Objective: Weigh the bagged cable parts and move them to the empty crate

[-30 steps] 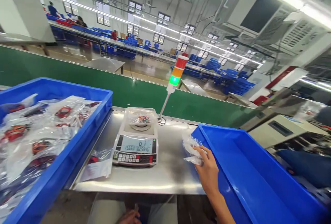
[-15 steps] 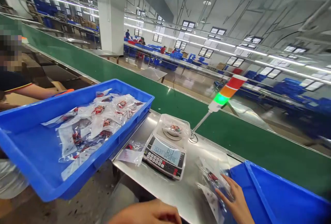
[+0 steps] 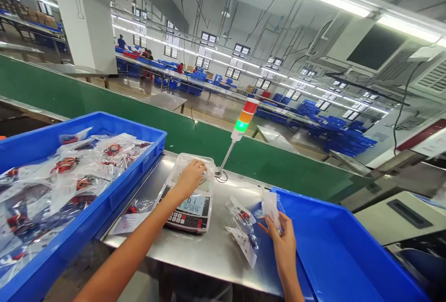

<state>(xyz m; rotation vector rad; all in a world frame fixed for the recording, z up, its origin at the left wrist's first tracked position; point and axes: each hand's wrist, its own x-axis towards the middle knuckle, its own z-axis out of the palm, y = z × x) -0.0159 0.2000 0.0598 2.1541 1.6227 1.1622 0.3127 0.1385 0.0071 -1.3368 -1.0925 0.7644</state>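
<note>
My left hand [image 3: 191,177] reaches over the pan of the digital scale [image 3: 181,220], its fingers bent down. Whatever lies beneath it is mostly hidden, and the forearm covers part of the display. In my right hand [image 3: 284,237] is a clear plastic bag [image 3: 270,206] with a white printed panel, pinched at the near edge of the right blue bin [image 3: 334,246]. Beside that hand, a bag of dark and red parts [image 3: 244,227] lies on the metal table [image 3: 209,255]. Another small bag [image 3: 134,213] rests left of the scale.
A large blue bin [image 3: 132,167] at left holds many bagged red and black wire parts. Behind the scale stands a signal light [image 3: 245,118], lit green. A green belt [image 3: 209,141] runs across behind the table. At far right is a beige machine [image 3: 400,218].
The view has turned right. My left hand has moved from the table's front edge up onto the scale pan. My right hand has left the bag on the table and now holds another bag.
</note>
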